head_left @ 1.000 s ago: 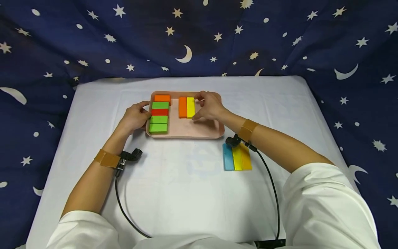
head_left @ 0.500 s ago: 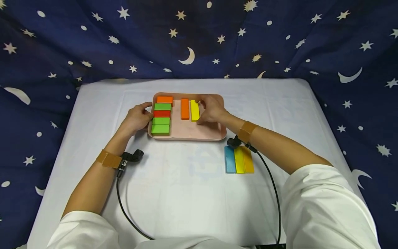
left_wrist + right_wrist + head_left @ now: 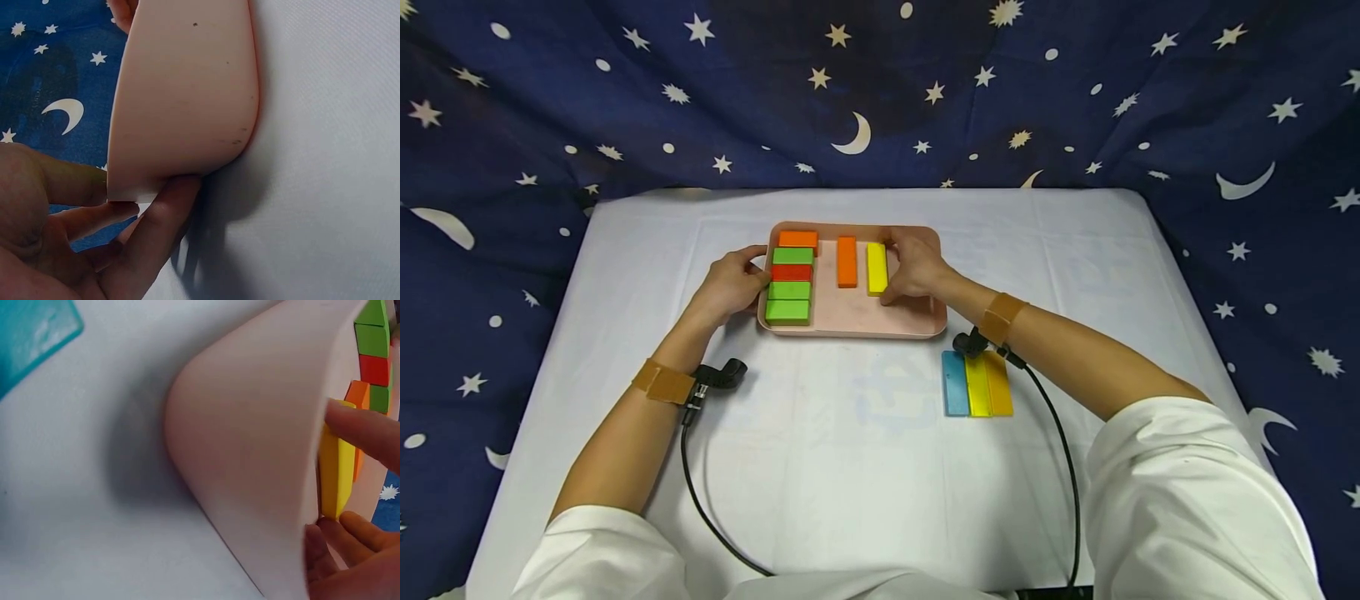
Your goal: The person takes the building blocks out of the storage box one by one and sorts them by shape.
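A pink tray lies on the table with coloured blocks inside. My left hand grips its left end; in the left wrist view fingers press against the tray's outer wall and others sit at its rim. My right hand reaches into the tray's right half and pinches a yellow block at its two ends, thumb at the near one. An orange block stands lengthwise to its left, apart from it. Along the left wall runs a column of orange, green and red blocks.
In front of the tray on the right, a blue block, a yellow block and an amber block lie side by side on the white table, below my right wrist's camera. A starry curtain hangs behind.
My right hand has taken the yellow block away from the orange one, to the right, leaving a gap between them. The left hand stays at the tray's end.
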{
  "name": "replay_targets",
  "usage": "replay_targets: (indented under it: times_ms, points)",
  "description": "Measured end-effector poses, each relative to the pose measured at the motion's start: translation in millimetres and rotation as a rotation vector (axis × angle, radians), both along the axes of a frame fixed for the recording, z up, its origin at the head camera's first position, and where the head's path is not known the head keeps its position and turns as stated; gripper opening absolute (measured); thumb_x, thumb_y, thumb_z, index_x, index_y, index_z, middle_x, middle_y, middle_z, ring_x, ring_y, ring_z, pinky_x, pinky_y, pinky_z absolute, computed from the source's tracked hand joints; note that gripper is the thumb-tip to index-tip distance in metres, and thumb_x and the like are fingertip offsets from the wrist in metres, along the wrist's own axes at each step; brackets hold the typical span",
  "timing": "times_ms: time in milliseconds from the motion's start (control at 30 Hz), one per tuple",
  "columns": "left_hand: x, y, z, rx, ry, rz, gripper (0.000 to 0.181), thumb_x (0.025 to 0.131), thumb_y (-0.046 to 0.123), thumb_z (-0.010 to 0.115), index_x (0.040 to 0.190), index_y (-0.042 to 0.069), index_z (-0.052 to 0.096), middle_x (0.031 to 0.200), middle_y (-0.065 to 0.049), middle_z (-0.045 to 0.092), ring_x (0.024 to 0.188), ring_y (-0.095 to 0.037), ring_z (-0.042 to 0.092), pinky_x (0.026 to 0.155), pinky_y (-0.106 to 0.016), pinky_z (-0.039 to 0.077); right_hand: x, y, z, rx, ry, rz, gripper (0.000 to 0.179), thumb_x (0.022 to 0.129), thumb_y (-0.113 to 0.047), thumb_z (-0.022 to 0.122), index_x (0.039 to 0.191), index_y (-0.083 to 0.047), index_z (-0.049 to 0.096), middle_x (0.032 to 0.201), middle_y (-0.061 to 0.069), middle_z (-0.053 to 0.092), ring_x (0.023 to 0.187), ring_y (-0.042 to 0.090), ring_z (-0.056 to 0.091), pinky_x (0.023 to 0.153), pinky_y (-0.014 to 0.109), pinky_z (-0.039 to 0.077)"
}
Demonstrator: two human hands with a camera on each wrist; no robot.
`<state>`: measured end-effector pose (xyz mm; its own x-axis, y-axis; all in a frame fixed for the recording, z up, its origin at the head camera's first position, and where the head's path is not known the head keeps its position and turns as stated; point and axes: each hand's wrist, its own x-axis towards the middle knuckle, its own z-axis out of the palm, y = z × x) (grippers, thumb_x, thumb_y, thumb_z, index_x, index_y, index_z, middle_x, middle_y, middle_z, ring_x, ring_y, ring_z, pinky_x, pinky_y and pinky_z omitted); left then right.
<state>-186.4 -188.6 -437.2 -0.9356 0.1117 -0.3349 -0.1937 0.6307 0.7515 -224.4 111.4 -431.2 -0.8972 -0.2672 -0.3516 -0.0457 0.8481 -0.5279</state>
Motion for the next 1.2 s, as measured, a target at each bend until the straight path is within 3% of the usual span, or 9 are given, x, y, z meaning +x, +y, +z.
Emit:
replay_targets:
  times_ms: [133,400,633,833,1033,1200]
  points:
    - [0.0,2.1,0.1,0.004,0.001,-0.001,0.057,0.104,0.011,0.050,0.160,0.011,0.042,0.112,-0.020,0.064,0.082,-0.020,0.065,0.062,-0.025,0.059,-0.5,2,-1.7,0.014,0.009,0.003,0.107,0.065,-0.015,0.099,0.156,-0.014,0.042,0.158,0.008,0.047,0.141,0.025,0.045,0.125,0.039,0.035]
    - [-0.1,6.3,0.5,0.025,-0.002,-0.006,0.057,0.104,0.011,0.051,0.160,0.010,0.042,0.111,-0.020,0.064,0.075,-0.017,0.065,0.062,-0.028,0.061,-0.4,6,0.6,-0.016,0.014,-0.012,0.104,0.061,-0.011,0.100,0.151,-0.009,0.048,0.137,0.010,0.056,0.117,0.026,0.049,0.108,0.038,0.048]
    - [0.3,8.6,1.1,0.004,0.001,-0.018,0.058,0.103,0.012,0.052,0.160,0.009,0.041,0.112,-0.021,0.064,0.068,-0.014,0.064,0.061,-0.028,0.059,5.6,11,7.3,-0.062,-0.028,-0.072,0.109,0.060,-0.004,0.099,0.154,-0.006,0.045,0.140,0.011,0.055,0.117,0.025,0.052,0.109,0.036,0.050]
    - [1.1,9.2,1.2,0.009,-0.024,-0.015,0.059,0.104,0.013,0.051,0.161,0.009,0.038,0.115,-0.021,0.064,0.069,-0.014,0.065,0.063,-0.030,0.060,18.6,16,17.9,-0.068,-0.048,-0.116,0.103,0.058,-0.003,0.100,0.149,-0.011,0.052,0.147,0.008,0.050,0.126,0.024,0.048,0.112,0.037,0.050]
    - [2.0,6.6,3.0,0.042,-0.044,-0.005,0.059,0.105,0.012,0.050,0.163,0.010,0.036,0.115,-0.022,0.061,0.067,-0.014,0.067,0.063,-0.033,0.064,36.5,21,34.9,-0.105,-0.066,-0.122,0.103,0.060,0.000,0.098,0.150,-0.016,0.051,0.149,0.005,0.043,0.114,0.022,0.062,0.093,0.035,0.060]
    - [3.1,2.8,5.2,0.051,-0.054,0.002,0.059,0.106,0.013,0.050,0.163,0.011,0.035,0.116,-0.022,0.059,0.067,-0.014,0.067,0.064,-0.034,0.065,58.5,26,49.2,-0.133,-0.028,-0.070,0.103,0.060,0.003,0.097,0.151,-0.013,0.049,0.138,0.006,0.050,0.112,0.026,0.064,0.089,0.035,0.061]
